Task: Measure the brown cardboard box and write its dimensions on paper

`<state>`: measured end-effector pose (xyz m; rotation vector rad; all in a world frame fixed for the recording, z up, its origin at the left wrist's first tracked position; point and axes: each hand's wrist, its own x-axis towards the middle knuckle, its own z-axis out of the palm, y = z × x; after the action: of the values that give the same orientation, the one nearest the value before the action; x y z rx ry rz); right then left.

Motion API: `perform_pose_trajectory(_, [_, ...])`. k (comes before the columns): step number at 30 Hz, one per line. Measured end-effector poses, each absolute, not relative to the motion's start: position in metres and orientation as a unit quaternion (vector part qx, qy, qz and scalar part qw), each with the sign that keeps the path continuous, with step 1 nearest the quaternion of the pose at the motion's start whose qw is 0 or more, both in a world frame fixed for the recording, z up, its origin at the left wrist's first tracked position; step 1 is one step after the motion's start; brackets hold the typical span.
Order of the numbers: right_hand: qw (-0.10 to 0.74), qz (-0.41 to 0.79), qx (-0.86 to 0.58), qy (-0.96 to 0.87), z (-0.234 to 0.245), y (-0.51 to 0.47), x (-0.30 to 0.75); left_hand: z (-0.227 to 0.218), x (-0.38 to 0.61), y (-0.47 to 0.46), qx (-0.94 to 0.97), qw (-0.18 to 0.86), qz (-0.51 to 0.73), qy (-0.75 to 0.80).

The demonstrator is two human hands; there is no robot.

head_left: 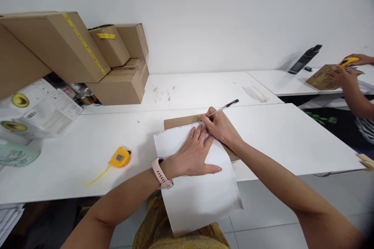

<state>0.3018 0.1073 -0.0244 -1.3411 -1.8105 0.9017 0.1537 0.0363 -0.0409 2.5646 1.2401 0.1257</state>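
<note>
A pen [224, 106] with a clear barrel and dark cap end is gripped in my right hand [218, 125], its tip down at the upper edge of a white sheet of paper [201, 202]. Small handwriting runs along that top edge. My left hand [195, 151] lies flat on the sheet, fingers spread, holding nothing; its wrist wears a pink watch band. Beneath the paper is a brown cardboard piece [178, 121], mostly covered. The sheet's lower part hangs past the table edge above my lap. Left of the paper rests a yellow tape measure [120, 157], its tape partly out.
Cardboard boxes [117, 87] are stacked at the back left. Near them stand a white box with avocado pictures [37, 111] and a pale green container [19, 153]. At right, a co-worker's hands hold a yellow tool [348, 61] over a small box [320, 77], near a black bottle [304, 60].
</note>
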Motion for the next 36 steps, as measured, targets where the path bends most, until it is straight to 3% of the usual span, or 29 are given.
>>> perform_pose_trajectory(12, [0.376,0.327,-0.498,-0.710,-0.044,0.120,0.304,-0.041,0.153,0.036,0.888,0.162,0.048,0.428])
perform_pose_trajectory(36, [0.360,0.329,-0.503,-0.713,-0.035,0.113,0.303,-0.053,0.154,0.039,0.894,0.127,0.068,0.424])
